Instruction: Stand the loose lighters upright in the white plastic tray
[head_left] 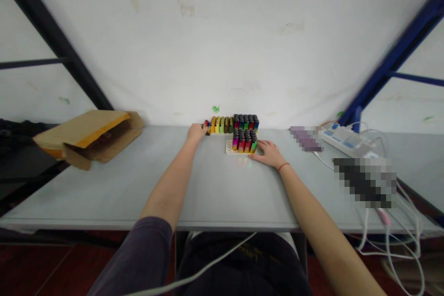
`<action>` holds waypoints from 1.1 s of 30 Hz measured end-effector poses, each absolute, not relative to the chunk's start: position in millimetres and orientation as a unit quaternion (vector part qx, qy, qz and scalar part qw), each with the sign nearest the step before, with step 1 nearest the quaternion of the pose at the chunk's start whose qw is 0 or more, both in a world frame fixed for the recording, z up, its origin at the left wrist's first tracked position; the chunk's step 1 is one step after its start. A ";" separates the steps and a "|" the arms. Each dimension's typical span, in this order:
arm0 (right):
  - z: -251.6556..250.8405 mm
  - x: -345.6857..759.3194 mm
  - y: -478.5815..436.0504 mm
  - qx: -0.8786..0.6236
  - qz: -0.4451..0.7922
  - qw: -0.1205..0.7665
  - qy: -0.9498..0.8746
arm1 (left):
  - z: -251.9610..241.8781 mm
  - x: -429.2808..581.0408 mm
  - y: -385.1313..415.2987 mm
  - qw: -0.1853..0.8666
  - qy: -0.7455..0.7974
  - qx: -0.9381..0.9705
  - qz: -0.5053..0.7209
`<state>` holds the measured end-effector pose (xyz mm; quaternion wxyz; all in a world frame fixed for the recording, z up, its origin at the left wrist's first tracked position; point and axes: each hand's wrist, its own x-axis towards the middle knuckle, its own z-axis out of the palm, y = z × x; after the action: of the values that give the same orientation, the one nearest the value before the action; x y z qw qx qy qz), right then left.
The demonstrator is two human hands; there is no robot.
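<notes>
The bench point(138, 199) spans my view, grey, smooth and flat. Well left of my left hand point(197, 132) lies an opened cardboard box point(93, 138), its brown board folded back to show an orange edge. Well right of my right hand point(268, 154) sits a white power strip point(343, 141) with white cables point(391, 236). Two pixelated objects lie near it, too blurred to name.

Just past my left fingers point(202, 127), a row of upright coloured lighters point(220, 125) runs rightward into a dark-capped block of lighters point(245, 122). Just ahead of my right fingers point(260, 146), a second block of lighters point(243, 141) stands in a white plastic tray point(229, 149).

My left fingers curl at a red-and-dark lighter point(206, 126) at the row's left end; I cannot tell whether they grip it. My right fingers lie open on the bench beside the tray.

Judgement: each lighter is light, stiff and slick-walled, and narrow enough to tip. Best held by the body, below the cap.
</notes>
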<state>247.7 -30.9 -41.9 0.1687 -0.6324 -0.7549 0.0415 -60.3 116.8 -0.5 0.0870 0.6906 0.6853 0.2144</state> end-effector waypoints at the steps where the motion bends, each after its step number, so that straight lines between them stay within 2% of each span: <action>1: -41.9 247.6 -31.1 -0.634 0.041 0.169 -0.754 | -0.2 -60.1 117.2 0.087 0.687 0.689 0.216; 4: -42.0 247.5 -31.2 -0.635 0.042 0.168 -0.753 | 3.0 -59.9 116.6 0.106 0.693 0.669 0.247; 7: -42.5 247.5 -30.7 -0.635 0.042 0.168 -0.753 | 8.8 -61.3 113.2 0.170 0.698 0.611 0.331; 9: -42.7 247.6 -30.2 -0.635 0.041 0.167 -0.753 | 12.9 -63.3 107.6 0.260 0.686 0.534 0.420; 12: -42.7 247.5 -30.0 -0.634 0.041 0.167 -0.754 | 17.0 -65.6 90.1 0.449 0.589 0.418 0.526; 14: -42.6 247.4 -30.1 -0.634 0.041 0.166 -0.754 | 17.0 -63.7 72.3 0.543 0.512 0.385 0.543; 16: -42.6 247.3 -30.3 -0.635 0.040 0.162 -0.754 | 15.0 -56.6 52.1 0.590 0.476 0.377 0.531; 22: -43.1 248.1 -28.6 -0.628 0.039 0.160 -0.761 | 5.1 -13.2 9.0 0.658 0.386 0.393 0.513; 29: -42.8 248.9 -29.2 -0.629 0.039 0.155 -0.761 | -11.8 3.2 3.0 0.572 0.380 0.457 0.565; 33: -41.6 247.3 -30.0 -0.634 0.040 0.155 -0.757 | -14.7 -2.9 4.6 0.623 0.392 0.414 0.536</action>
<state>247.3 -30.0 -41.6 0.1552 -0.6336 -0.7568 0.0401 -2.9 4.6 -14.7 0.6230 0.4143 0.3917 0.5355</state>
